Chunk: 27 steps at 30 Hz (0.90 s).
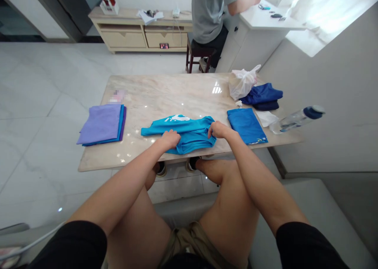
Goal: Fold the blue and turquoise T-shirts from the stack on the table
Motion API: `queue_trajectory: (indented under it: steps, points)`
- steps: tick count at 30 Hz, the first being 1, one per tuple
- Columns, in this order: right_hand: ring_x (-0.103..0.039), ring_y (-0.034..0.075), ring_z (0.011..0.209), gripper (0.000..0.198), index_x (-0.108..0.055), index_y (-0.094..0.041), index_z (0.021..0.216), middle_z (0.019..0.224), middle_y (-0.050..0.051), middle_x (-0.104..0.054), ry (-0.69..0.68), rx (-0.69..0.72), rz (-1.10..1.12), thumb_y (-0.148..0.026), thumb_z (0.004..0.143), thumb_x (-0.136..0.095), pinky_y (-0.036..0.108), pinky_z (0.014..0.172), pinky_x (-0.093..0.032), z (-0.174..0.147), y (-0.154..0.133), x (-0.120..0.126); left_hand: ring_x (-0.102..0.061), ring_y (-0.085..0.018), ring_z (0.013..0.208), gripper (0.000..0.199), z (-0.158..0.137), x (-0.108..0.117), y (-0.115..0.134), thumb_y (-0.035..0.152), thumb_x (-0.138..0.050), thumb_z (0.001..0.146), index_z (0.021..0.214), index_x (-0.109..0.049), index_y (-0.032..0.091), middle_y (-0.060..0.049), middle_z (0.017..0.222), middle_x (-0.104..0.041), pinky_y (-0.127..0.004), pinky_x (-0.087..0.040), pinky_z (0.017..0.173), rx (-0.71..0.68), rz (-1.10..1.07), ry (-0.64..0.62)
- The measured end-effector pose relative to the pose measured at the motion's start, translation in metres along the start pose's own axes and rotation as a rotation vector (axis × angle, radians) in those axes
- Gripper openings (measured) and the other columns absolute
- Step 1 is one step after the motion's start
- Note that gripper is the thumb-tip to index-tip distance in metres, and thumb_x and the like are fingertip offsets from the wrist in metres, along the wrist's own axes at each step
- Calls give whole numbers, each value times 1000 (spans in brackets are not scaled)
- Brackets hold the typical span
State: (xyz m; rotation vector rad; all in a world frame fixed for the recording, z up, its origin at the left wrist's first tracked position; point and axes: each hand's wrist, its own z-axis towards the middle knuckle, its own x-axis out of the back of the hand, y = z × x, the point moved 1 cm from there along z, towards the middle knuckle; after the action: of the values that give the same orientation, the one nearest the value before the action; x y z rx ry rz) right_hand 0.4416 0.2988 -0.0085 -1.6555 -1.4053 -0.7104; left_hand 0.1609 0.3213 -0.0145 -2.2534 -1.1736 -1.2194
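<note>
A turquoise T-shirt [191,128] with a white print lies partly folded near the front edge of the marble table. My left hand [171,139] has its fingers curled onto the cloth at the near side, left of the middle. At the right end of the shirt, my right hand [217,130] pinches the fabric. To the right lies a folded blue garment [246,124] with a small print at its corner. On the left is a neat stack of folded clothes [102,123], lilac on top, with blue and purple beneath.
On the table's [165,90] right side are a white plastic bag [243,82], dark blue clothes [262,95], a white tissue [266,118] and a tilted-looking clear bottle [295,119]. A person in grey [208,13] sits at a white counter [265,21] beyond.
</note>
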Motion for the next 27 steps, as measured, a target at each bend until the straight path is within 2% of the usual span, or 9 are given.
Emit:
queue_trajectory:
  steps: [4, 8, 12, 16, 19, 22, 24, 27]
  points:
    - [-79, 25, 101, 29, -92, -20, 107, 111, 11, -87, -86, 4, 0, -5, 89, -75, 25, 93, -60, -1, -5, 0, -66, -40, 131, 38, -2, 0, -7, 36, -88, 79, 116, -85, 25, -15, 137, -77, -42, -55, 106, -24, 8, -37]
    - [-79, 24, 107, 43, -90, -21, 119, 122, 8, -86, -99, 7, -5, 3, 88, -72, 22, 90, -58, 0, -8, 2, -65, -42, 133, 49, -7, -2, -7, 44, -92, 80, 122, -81, 22, -18, 140, -74, -47, -53, 113, -38, -2, -24]
    - [-78, 25, 114, 40, -89, -22, 122, 128, 8, -85, -86, 12, -21, -2, 94, -70, 23, 96, -57, 0, -13, 8, -62, -41, 138, 67, -14, -6, 0, 51, -92, 81, 138, -70, 23, -19, 144, -70, -51, -51, 116, -71, -11, -56]
    - [-75, 29, 125, 37, -86, -21, 125, 134, 12, -82, -36, 0, -32, -7, 99, -64, 28, 106, -54, -5, -15, 14, -62, -41, 142, 76, -20, -6, 8, 43, -94, 79, 146, -65, 24, -19, 152, -66, -51, -52, 117, -98, -30, -123]
    - [-71, 36, 134, 34, -80, -18, 133, 147, 20, -73, 72, -154, -107, -16, 103, -64, 37, 110, -56, -12, -12, 15, -62, -43, 144, 78, -26, -3, 8, 39, -95, 77, 148, -66, 23, -21, 159, -63, -49, -55, 115, -85, -55, -195]
    - [-65, 41, 143, 51, -64, -11, 152, 156, 31, -61, 198, -363, -146, -33, 107, -65, 44, 110, -57, -18, -7, 13, -65, -40, 143, 75, -36, 2, -2, 46, -90, 83, 151, -66, 26, -16, 159, -67, -42, -56, 111, -106, -150, -223]
    - [-65, 41, 143, 60, -57, -8, 157, 154, 33, -62, 169, -447, -101, -44, 109, -63, 45, 111, -57, -17, -4, 11, -65, -39, 145, 72, -43, 5, -10, 48, -85, 87, 153, -65, 27, -15, 161, -66, -40, -55, 113, -114, -180, -186]
    - [-67, 42, 142, 65, -66, -9, 150, 149, 31, -68, 12, -470, -30, -60, 110, -58, 48, 113, -56, -12, 2, 6, -59, -39, 153, 68, -52, 9, -17, 46, -81, 92, 154, -64, 24, -17, 167, -61, -42, -51, 120, -79, -144, -131]
